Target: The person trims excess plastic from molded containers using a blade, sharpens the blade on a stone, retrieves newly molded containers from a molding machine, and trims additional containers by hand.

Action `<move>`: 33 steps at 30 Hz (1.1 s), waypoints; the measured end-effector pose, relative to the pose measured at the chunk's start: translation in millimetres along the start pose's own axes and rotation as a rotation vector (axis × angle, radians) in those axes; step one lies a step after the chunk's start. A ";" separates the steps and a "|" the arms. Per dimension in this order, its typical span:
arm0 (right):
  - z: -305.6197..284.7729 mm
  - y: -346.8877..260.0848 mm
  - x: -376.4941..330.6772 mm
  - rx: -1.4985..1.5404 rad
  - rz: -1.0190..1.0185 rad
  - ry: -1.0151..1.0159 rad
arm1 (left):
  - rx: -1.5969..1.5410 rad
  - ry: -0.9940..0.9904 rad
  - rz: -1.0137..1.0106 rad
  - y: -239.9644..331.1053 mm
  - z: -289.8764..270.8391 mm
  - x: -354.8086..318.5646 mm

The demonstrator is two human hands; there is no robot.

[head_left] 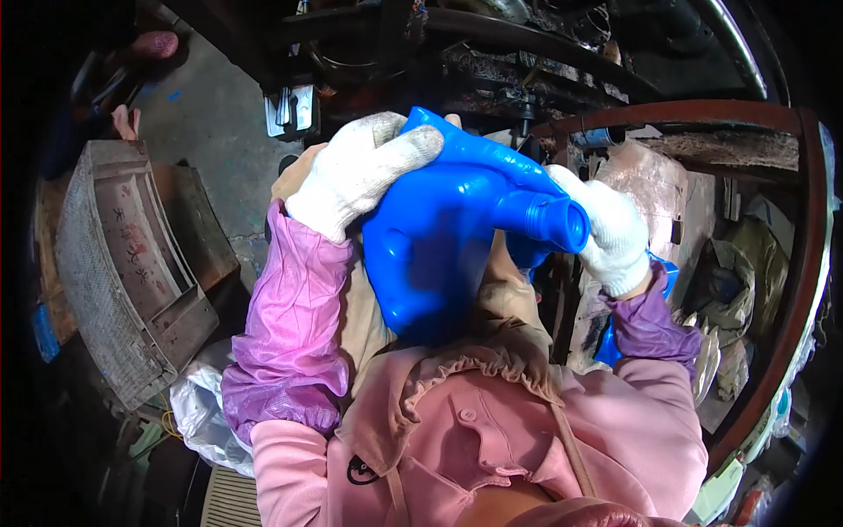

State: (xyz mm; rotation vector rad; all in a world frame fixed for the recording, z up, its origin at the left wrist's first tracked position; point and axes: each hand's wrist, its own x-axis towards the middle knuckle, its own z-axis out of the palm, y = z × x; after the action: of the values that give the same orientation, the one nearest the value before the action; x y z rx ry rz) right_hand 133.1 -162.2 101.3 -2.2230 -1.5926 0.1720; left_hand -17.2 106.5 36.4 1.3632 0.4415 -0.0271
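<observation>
A blue plastic jug (439, 228) is held up in front of my chest, tilted so that its open threaded neck (558, 221) points to the right. My left hand (356, 171), in a white knit glove, closes on its upper left corner with the thumb lying over the top. On the other side my right hand (608, 230), gloved the same way, grips the jug behind the neck; most of its fingers are hidden. Pink and purple sleeve covers (294, 307) reach up to the gloves.
A worn wooden box with woven sides (114, 272) stands at the left, near a white plastic bag (206, 408). Dark machinery (527, 66) spans the far side. A reddish-brown metal frame (702, 112) bounds the right, with crumpled sacks (733, 281) inside. Another person's foot (126, 123) shows far left.
</observation>
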 end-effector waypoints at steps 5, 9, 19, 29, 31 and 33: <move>-14.9 7.6 25.2 0.077 -0.125 -0.169 | -0.230 -0.090 -0.022 -2.3 -1.8 1.6; -30.7 16.2 36.2 0.129 -0.261 -0.282 | -0.340 -0.227 -0.050 7.3 -10.4 -2.5; 1.9 -16.3 27.5 0.965 0.106 0.246 | 0.108 0.372 0.159 89.8 -26.1 -137.7; 153.9 -45.0 41.6 2.241 0.517 -0.218 | 0.555 0.475 0.175 30.3 40.1 -82.0; 152.5 -35.2 38.1 2.153 0.637 -0.044 | 0.380 0.538 0.450 10.7 38.0 -43.1; 139.2 -35.4 34.5 2.274 0.658 -0.010 | 0.266 0.569 0.596 -5.3 30.6 -11.7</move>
State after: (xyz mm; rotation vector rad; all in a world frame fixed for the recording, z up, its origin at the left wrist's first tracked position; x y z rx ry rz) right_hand 68.5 -86.2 -7.6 -0.5847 0.0943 1.2695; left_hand -20.5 73.6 39.4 1.7172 0.4952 0.8339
